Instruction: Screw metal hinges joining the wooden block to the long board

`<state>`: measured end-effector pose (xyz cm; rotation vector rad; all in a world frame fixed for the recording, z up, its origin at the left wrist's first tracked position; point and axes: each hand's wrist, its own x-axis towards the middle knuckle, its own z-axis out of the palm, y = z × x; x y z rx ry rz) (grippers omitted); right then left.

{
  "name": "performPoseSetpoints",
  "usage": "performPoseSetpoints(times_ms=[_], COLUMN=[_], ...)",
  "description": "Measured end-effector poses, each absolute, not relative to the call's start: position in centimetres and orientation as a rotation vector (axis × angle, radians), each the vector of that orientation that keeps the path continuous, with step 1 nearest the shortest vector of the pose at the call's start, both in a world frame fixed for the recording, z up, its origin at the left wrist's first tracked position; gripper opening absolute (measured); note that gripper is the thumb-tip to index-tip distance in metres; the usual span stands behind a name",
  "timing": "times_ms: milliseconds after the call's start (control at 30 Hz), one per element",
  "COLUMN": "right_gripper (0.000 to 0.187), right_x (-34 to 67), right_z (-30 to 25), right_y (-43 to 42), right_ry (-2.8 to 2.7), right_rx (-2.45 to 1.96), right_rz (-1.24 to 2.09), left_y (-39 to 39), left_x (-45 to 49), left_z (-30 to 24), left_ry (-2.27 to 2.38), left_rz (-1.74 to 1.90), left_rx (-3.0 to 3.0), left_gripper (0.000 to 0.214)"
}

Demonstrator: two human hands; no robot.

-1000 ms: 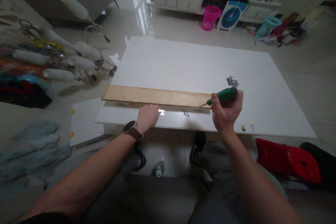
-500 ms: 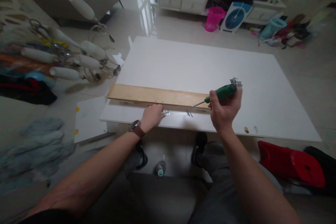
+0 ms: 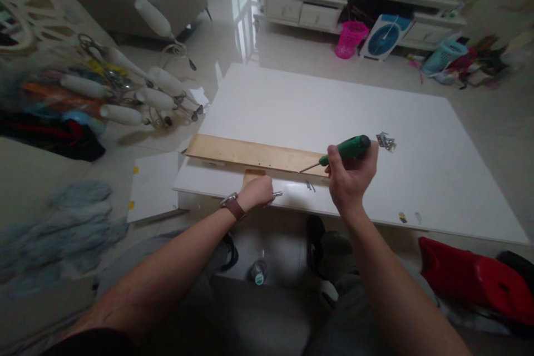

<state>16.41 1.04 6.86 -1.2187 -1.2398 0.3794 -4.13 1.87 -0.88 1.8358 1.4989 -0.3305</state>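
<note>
My right hand is closed around the green handle of a screwdriver, its shaft pointing left and down toward the front edge of a long wooden board. That board lies flat on a white panel, with two dark holes near its front edge. Closed near the panel's front edge, my left hand has a small shiny metal piece sticking out on its right; its exact kind is unclear. Just behind that hand shows a small wooden piece, partly covered. Several screws lie between my hands.
A pile of metal hardware sits on the panel beyond my right hand. Near the front edge lies a small yellow-and-dark piece. A red stool stands at right, a bottle on the floor, and a lamp at left.
My left hand has drawn back from the board toward the panel's front edge, with the metal piece moving along. More of the small wooden piece shows. The screwdriver stays in my right hand.
</note>
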Motion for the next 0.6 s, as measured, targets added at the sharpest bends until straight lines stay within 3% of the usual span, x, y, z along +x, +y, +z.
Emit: performPoseSetpoints(times_ms=[300, 600], right_gripper=[0.04, 0.042], right_x=[15.8, 15.7], right_z=[6.4, 6.3], right_y=[1.8, 2.3], right_ry=[-1.239, -1.195], right_rx=[-1.236, -1.248], right_rz=[0.391, 0.434], left_y=[2.2, 2.8], left_x=[-3.8, -3.5], left_z=[0.3, -0.5], left_ry=[1.421, 1.408], left_rz=[-0.378, -0.413], left_rx=[1.836, 1.914], left_gripper=[0.016, 0.005])
